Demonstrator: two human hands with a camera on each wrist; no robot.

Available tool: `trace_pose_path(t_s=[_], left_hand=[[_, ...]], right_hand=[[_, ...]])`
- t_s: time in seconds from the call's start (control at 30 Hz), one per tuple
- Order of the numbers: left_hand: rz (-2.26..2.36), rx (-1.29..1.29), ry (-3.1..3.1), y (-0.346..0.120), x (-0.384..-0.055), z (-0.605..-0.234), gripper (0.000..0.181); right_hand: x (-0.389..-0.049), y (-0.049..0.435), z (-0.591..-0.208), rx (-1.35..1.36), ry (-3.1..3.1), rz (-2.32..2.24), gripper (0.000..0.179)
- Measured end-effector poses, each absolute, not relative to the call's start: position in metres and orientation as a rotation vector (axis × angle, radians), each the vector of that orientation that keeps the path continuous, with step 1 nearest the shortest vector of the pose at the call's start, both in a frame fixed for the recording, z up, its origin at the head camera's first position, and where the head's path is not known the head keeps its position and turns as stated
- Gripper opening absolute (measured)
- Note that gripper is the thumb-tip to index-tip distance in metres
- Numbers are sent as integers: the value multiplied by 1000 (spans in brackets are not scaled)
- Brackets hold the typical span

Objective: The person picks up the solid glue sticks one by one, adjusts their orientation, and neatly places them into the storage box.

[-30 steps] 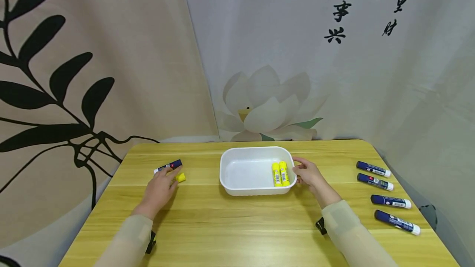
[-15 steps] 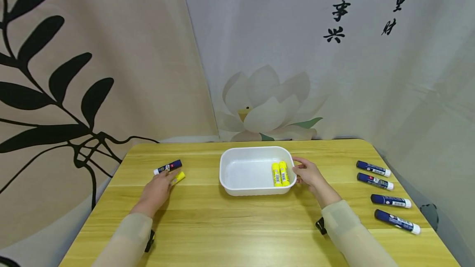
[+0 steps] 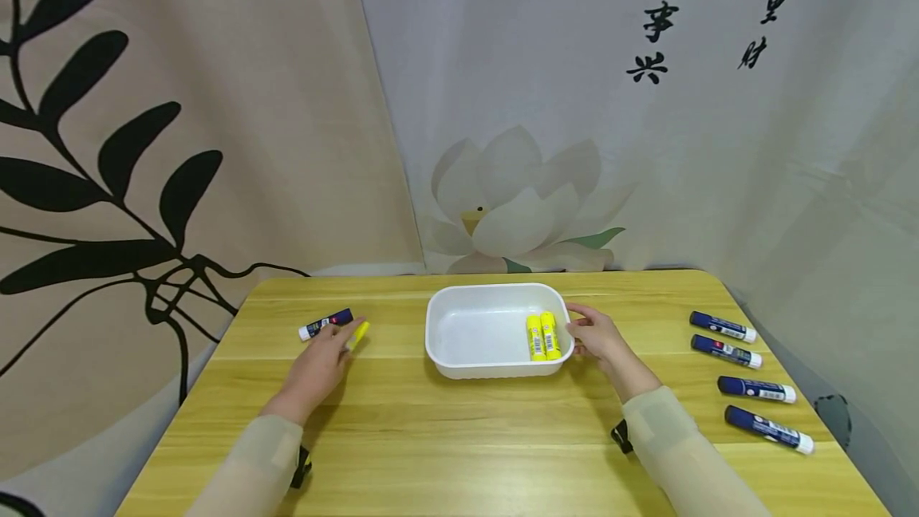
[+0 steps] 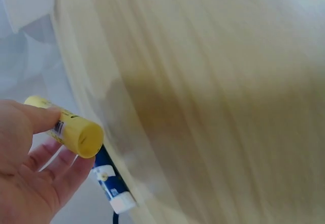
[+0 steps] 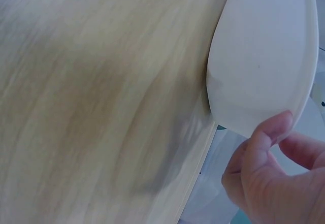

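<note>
A yellow glue stick (image 4: 76, 130) is pinched between the thumb and fingers of my left hand (image 3: 321, 363), its flat end facing the left wrist camera. In that view it looks lifted off the tabletop. Just beyond this hand lies a dark blue stick with a white end (image 3: 325, 324), partly behind the fingers. At the middle of the table stands a white plastic tray (image 3: 459, 372), with two yellow glue sticks (image 3: 543, 337) side by side in its right part. My right hand (image 3: 599, 336) grips the tray's right rim between thumb and fingers.
Several dark blue sticks with white ends (image 3: 756, 389) lie in a loose column along the right side of the wooden table (image 3: 445, 453). A printed cloth (image 3: 517, 102) hangs behind the table's back edge.
My left hand has taken up the yellow glue stick beside the blue one and shifted slightly right with it. The right hand and the tray have stayed in place.
</note>
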State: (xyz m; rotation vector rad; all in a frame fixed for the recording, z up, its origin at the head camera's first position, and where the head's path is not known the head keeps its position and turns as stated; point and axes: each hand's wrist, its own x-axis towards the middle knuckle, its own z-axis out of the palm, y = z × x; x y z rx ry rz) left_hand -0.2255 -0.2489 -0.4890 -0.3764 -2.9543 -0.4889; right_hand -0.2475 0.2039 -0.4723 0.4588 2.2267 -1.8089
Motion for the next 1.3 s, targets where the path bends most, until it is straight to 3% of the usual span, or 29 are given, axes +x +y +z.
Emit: trace_pose_path(t_s=[0.73,1.3], left_hand=[[-1544,-83,-2752,-190,-242,-462,69],[-1728,-81,-2647,-115,-256,-443,68]], right_hand=[[-249,202,-474,478,2233,-1785,46],[-247,205,-475,451,2227,-1819,47]])
